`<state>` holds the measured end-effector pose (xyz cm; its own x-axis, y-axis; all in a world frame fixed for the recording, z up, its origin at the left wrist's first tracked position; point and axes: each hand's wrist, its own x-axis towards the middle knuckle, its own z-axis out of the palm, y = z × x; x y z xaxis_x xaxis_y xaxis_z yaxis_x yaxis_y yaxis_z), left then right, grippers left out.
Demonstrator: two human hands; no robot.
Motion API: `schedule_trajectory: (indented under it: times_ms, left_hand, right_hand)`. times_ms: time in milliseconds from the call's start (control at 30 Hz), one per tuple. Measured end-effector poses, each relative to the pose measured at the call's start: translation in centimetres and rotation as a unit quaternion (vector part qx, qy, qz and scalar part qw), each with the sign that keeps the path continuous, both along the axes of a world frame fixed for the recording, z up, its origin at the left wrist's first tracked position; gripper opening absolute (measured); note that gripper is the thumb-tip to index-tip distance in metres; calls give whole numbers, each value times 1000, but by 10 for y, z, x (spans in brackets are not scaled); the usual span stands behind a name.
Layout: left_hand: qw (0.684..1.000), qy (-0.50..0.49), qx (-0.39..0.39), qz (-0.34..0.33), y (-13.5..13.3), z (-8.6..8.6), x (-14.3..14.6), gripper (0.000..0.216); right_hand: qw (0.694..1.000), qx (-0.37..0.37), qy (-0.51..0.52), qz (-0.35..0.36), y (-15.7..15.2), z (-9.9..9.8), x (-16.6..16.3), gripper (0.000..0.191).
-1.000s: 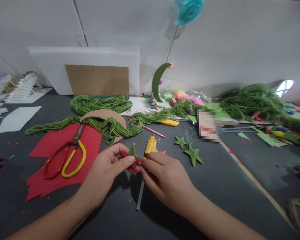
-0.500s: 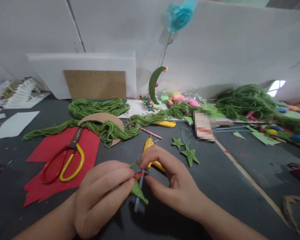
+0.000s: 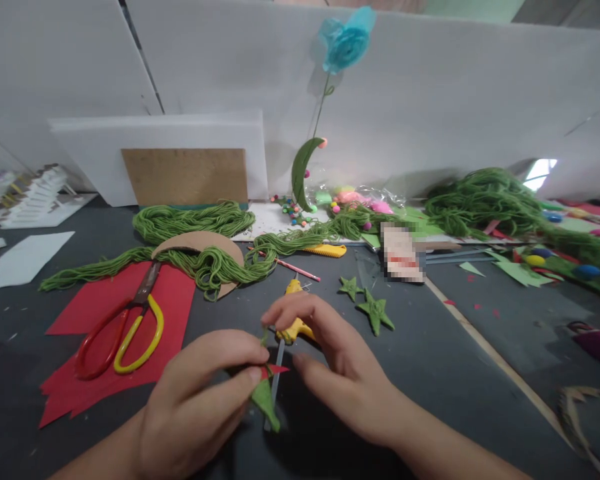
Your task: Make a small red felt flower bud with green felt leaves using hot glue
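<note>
My left hand (image 3: 200, 400) pinches a small red paper star (image 3: 276, 369) partly wrapped in green yarn; one wrapped point slants down past the fingertips, while a bare red point sticks out to the right. A strand of green yarn (image 3: 265, 335) rises from it to the fingertips of my right hand (image 3: 337, 363). Those fingers are curled onto the strand, with the thumb held apart below. Beneath the right hand lies a yellow glue gun (image 3: 293, 331), a clear glue stick (image 3: 278, 373) extending from its back. Two green yarn-wrapped stars (image 3: 375, 311) lie to the right.
Red-and-yellow-handled scissors (image 3: 130, 327) rest on red paper (image 3: 177, 320) at left. Green yarn (image 3: 195, 220), a cardboard crescent (image 3: 205, 245), a pencil (image 3: 300, 269) and a yellow cutter (image 3: 326, 250) lie behind. A green crescent (image 3: 303, 177) with a blue flower (image 3: 347, 43) stands at the back.
My left hand has turned the star slightly, so its wrapped point hangs lower and more red shows. The right fingertips have shifted left and up with the strand. The view has moved a little.
</note>
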<state>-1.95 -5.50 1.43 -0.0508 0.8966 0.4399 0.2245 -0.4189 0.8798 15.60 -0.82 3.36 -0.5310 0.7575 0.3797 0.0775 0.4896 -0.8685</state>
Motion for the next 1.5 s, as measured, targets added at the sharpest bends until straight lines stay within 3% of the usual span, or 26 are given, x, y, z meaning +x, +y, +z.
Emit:
schedule_trajectory:
  times_ms: [100, 200, 300, 400, 567, 767, 867, 967, 1067, 1133, 1267, 1367, 1433, 1500]
  left_hand:
    - [985, -120, -116, -40, 10, 4, 3, 19]
    - [927, -274, -248, -66, 22, 6, 5, 10]
    - [875, -356, -321, -63, 29, 6, 3, 11]
    - [856, -382, -342, -64, 32, 4, 0, 11]
    - [863, -356, -354, -58, 31, 1, 2, 7]
    - [879, -323, -349, -40, 31, -3, 4, 11]
    - [913, -247, -326, -10, 32, -2, 4, 13]
    - [948, -129, -288, 37, 32, 1, 5, 11]
    - [966, -59, -248, 51, 31, 4, 6, 8]
    - [972, -34, -232, 32, 29, 4, 7, 7]
    - [972, -21, -233, -20, 27, -1, 5, 8]
    - [969, -24, -241, -41, 26, -4, 4, 10]
    - [969, -27, -242, -39, 26, -4, 4, 10]
    - [967, -32, -250, -29, 27, -2, 4, 9]
  right_hand:
    - [995, -102, -2, 22, 0, -5, -6, 44]
    - [988, -139, -55, -30, -1, -12, -12, 28]
    - [979, -85, -164, -82, -2, -18, -15, 13]
    - [972, 39, -224, -62, -2, -21, -14, 18]
    - [950, 183, -247, -58, -4, -23, -13, 20]
    - [883, 335, -311, -105, -7, -26, -16, 17]
    - [851, 396, -335, -84, -7, -26, -15, 14]
    - [843, 419, -328, -76, -6, -22, -13, 12]
    - [866, 391, -297, -98, -5, -14, -9, 15]
    - [897, 330, -273, -110, -1, -10, -8, 16]
    - [962, 131, -224, -90, 7, -2, -6, 10]
    - [980, -11, -187, -74, 11, -1, -7, 11]
    - [981, -41, -173, -76, 10, -1, -7, 11]
    - [981, -4, -175, -87, 9, -2, -7, 9]
